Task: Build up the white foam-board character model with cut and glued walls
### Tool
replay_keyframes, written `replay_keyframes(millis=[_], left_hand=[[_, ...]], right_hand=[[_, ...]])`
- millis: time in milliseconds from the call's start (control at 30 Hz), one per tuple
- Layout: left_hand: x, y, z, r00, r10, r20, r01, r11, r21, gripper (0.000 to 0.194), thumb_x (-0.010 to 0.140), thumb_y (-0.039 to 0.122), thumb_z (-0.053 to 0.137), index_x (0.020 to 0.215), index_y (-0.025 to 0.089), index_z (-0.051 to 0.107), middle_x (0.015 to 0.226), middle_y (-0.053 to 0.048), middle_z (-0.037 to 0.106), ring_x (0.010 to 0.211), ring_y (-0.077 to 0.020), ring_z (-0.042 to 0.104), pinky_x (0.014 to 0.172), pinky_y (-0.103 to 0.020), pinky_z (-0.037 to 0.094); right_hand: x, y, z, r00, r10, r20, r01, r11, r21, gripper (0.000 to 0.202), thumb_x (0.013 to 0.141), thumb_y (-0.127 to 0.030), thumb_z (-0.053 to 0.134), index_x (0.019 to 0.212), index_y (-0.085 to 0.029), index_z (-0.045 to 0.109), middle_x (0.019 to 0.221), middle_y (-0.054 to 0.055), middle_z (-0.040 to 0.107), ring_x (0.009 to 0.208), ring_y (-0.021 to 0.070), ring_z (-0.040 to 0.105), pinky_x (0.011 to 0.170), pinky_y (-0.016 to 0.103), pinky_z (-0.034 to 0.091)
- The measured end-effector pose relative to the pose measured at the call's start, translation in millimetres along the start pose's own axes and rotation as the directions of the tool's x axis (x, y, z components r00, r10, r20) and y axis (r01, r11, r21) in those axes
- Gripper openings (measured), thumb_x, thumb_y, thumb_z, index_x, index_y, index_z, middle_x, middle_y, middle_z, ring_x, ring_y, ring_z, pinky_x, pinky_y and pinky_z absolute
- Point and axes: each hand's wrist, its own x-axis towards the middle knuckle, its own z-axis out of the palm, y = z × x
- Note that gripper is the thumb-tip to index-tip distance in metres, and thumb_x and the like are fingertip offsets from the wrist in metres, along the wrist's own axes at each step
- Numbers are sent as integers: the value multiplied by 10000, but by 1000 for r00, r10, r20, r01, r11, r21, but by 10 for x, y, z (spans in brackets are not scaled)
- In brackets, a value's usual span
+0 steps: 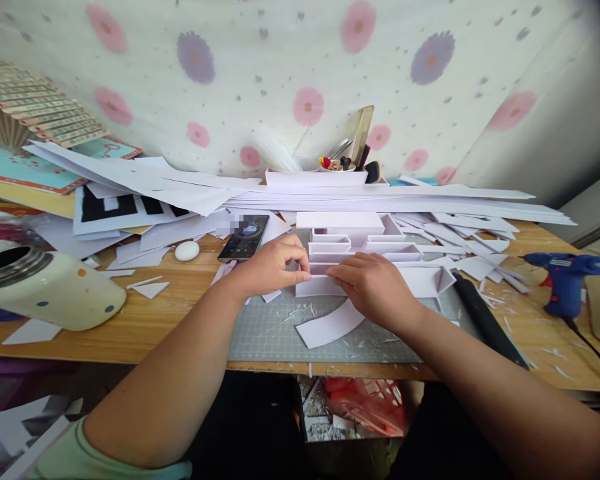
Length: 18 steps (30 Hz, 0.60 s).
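A white paperboard structure with thin upright walls and narrow channels lies on the grey cutting mat. At the left end of its front section, my left hand is closed, thumb and forefinger pinched at the wall. Just to the right, my right hand curls over the same front section with fingertips closed on its wall edge. My right palm hides part of the structure. Below that hand, a curved white paperboard strip lies flat on the mat, among small paper shavings.
A blue hot glue gun stands at the right, with a black bar-shaped tool nearer the mat. To the left are a phone, a white oval object and a cream open-topped flask. White strips line the back.
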Motion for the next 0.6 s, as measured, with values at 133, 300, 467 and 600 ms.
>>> replay_keyframes(millis=[133,300,467,600], left_hand=[[9,22,23,998,-65,6,65,998,16,76,752,214,621,689,172,626,795,3,505,749,-149,514,703,-279,399],[18,2,42,997,-72,20,72,997,-28,124,751,242,610,655,173,575,775,14,481,700,-137,494,669,-270,393],[23,-11,41,997,-72,28,73,996,-42,150,755,244,597,630,172,554,756,19,470,688,-134,488,658,-266,382],[19,-7,29,997,-78,24,79,995,-53,146,753,244,599,632,172,560,752,18,476,696,-138,490,674,-271,384]], right_hand=[[18,21,11,999,-20,-46,19,1000,-14,180,852,-79,653,957,-214,711,818,-1,681,785,197,587,676,312,307],[-21,152,-38,999,-33,-31,36,996,84,177,848,-70,664,949,-205,719,826,3,697,767,191,616,710,305,353],[-100,287,-64,998,57,-26,-52,982,179,208,842,-56,641,921,-225,731,914,-18,712,774,189,634,710,274,419],[-124,269,-64,998,42,-39,-36,989,147,192,844,-64,641,906,-222,731,881,-16,715,756,202,632,710,291,411]])
